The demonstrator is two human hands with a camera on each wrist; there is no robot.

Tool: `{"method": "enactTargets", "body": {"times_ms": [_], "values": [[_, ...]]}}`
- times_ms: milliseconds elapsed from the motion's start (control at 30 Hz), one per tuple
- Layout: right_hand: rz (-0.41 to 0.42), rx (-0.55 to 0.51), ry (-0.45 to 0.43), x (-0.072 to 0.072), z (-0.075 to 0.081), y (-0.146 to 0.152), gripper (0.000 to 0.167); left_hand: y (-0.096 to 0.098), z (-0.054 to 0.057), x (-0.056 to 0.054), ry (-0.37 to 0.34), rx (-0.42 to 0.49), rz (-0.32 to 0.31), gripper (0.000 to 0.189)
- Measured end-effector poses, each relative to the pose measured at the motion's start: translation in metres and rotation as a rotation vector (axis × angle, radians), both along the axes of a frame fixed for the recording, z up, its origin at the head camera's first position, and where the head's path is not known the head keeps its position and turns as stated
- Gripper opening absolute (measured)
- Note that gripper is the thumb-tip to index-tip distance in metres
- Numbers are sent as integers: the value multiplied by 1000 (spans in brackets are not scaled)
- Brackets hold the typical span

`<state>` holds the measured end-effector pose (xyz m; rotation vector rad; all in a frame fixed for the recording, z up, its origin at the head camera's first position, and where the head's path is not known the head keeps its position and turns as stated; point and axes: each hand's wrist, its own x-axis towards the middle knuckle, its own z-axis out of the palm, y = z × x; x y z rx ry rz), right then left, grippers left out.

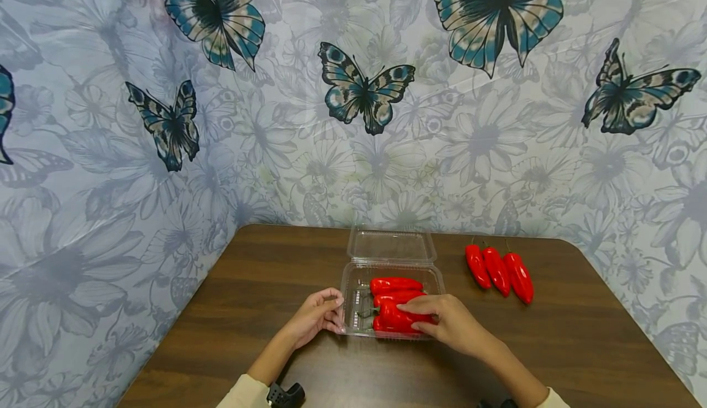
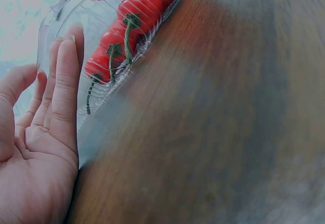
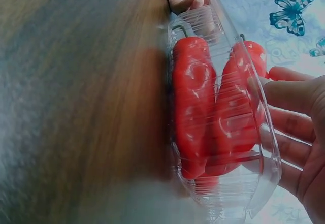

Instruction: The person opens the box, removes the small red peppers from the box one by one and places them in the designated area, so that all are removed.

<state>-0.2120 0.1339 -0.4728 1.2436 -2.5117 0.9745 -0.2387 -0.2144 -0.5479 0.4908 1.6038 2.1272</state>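
A clear plastic clamshell container stands with its lid folded back. Several glossy red peppers with green stems lie crosswise inside it. My left hand holds the container's left edge, thumb at the rim and the other fingers along the outer wall. Over the container's right front, my right hand reaches in from the right and grips the nearest, upper red pepper between thumb and fingers. The right wrist view shows that pepper through the clear wall, beside another pepper below it.
Three more red peppers lie side by side on the brown wooden table, right of the container. Behind the table's far edge hangs a backdrop with flowers and butterflies. A black wrist strap is on the left wrist.
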Motion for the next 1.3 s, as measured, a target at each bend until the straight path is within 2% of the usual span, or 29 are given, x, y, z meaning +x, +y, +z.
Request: {"method": "enactTargets", "body": {"times_ms": [200, 333, 600, 1300], "values": [[-10, -43, 8, 0, 2, 2, 48, 0, -1, 0, -1, -2, 2, 9], [-17, -63, -17, 0, 3, 4, 47, 1, -2, 0, 4, 0, 0, 9], [29, -142, -46, -3, 3, 6, 45, 1, 0, 0, -9, -4, 5, 9], [-34, -151, -92, -3, 6, 8, 41, 2, 1, 0, -19, -8, 16, 11]]}}
